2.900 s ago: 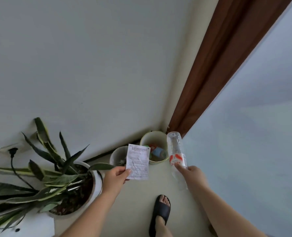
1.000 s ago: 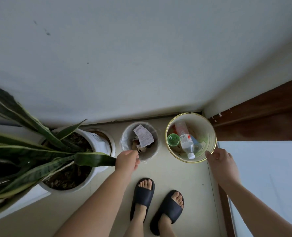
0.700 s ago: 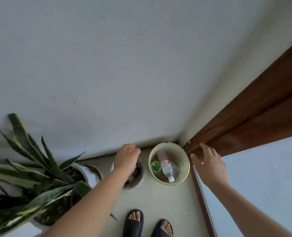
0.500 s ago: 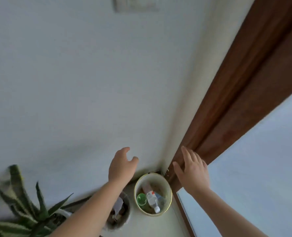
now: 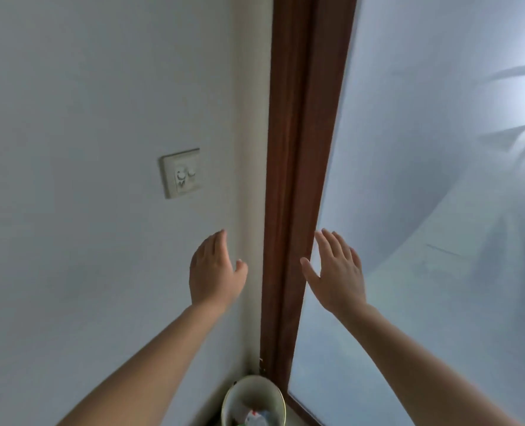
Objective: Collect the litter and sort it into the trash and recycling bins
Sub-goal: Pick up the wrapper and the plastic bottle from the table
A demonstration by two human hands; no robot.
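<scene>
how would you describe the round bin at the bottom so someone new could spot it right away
Follow the tall brown wooden door frame down to the floor, where it meets the white wall. The round pale bin with a yellowish rim stands in that corner, at the picture's bottom edge. It is the only container in view, with litter inside.

One head-worn wide-angle view faces the room corner at the brown door frame (image 5: 298,179), close in, tilted slightly down; the bin (image 5: 253,401) sits below it.
</scene>
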